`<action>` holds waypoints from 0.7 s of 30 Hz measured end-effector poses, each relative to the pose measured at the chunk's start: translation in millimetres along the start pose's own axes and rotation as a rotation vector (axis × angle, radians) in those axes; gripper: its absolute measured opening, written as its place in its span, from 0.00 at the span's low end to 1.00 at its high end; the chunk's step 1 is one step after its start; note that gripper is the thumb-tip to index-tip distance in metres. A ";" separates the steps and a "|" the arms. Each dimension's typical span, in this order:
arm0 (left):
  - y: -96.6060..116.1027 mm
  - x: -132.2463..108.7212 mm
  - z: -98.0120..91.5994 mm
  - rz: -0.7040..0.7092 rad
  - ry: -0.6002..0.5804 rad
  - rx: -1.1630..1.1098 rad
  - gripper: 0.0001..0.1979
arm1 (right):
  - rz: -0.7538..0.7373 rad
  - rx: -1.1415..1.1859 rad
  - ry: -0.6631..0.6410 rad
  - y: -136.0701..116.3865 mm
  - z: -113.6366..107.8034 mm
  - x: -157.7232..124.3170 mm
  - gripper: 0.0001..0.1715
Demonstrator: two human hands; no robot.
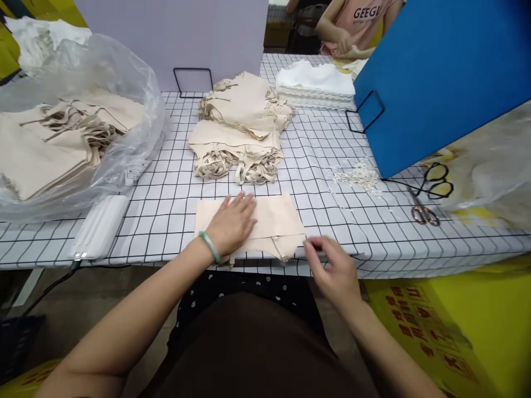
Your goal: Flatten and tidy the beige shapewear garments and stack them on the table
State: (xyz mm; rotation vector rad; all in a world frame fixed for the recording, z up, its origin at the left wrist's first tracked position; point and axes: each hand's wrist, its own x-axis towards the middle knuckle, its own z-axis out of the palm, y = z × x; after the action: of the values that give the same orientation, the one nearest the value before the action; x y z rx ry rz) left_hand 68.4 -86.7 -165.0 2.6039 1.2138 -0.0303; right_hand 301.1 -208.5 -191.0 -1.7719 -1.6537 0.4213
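A folded beige cloth bag (274, 221) lies flat at the near edge of the checked table (166, 204). My left hand (232, 224), with a green bangle on the wrist, rests flat on the bag's left half, fingers stretched out. My right hand (332, 268) hovers at the table's edge just right of the bag's lower right corner, fingers curled and slightly blurred; nothing shows in them. Behind the bag stand two stacks of the same beige bags (240, 132) with tangled handles.
A clear plastic sack (78, 127) of beige bags fills the left side. A white device (102, 226) with a cable lies near it. Scissors (427, 199) and thread scraps (359, 177) lie right, under a blue board (440, 77). White folded cloths (315, 83) sit behind; another person works beyond.
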 end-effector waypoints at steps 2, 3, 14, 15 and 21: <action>15.9 21.1 2.2 0.168 -0.021 -0.027 0.28 | 0.236 0.211 -0.059 -3.1 6.2 -35.4 0.19; 22.2 30.6 5.1 0.223 -0.040 -0.031 0.27 | 0.323 0.303 -0.074 -3.4 14.2 -47.7 0.20; 20.1 51.6 26.6 0.230 -0.061 -0.003 0.30 | 0.046 0.360 -0.056 -12.6 27.9 -64.1 0.16; 21.0 51.8 26.9 0.225 -0.068 -0.004 0.30 | -0.018 0.326 -0.069 -11.8 26.2 -68.5 0.15; 23.0 54.0 22.4 0.221 -0.102 -0.068 0.30 | 0.028 0.250 -0.034 5.4 30.8 -82.9 0.10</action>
State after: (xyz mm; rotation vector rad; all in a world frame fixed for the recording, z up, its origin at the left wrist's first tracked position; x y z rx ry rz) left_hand 122.9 -66.0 -188.3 2.6256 0.8734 -0.0768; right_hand 273.4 -281.0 -233.7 -1.6113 -1.5271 0.6442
